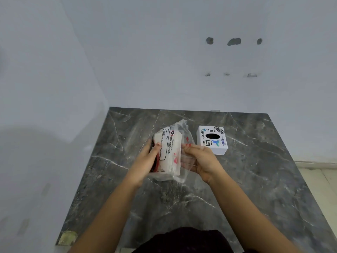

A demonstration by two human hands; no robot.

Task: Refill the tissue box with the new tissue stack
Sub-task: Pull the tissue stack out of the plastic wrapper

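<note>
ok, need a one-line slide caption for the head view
Both hands, left and right, hold the wrapped tissue pack above the marble counter, beside the tissue box.

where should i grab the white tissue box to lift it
Grip the tissue box by its two opposite side walls, coming down from above. It sits upright on the marble table with bare space around it, and its top has only the oval slot, which probably gives a poor hold.

Dark marble worktop (237, 189) in a pale blue-grey corner.

Beyond the hands we see plain walls (145, 52) meeting at a corner on their left, patched holes (234, 41) high on the far wall, and pale floor (321, 178) to their right.
</note>
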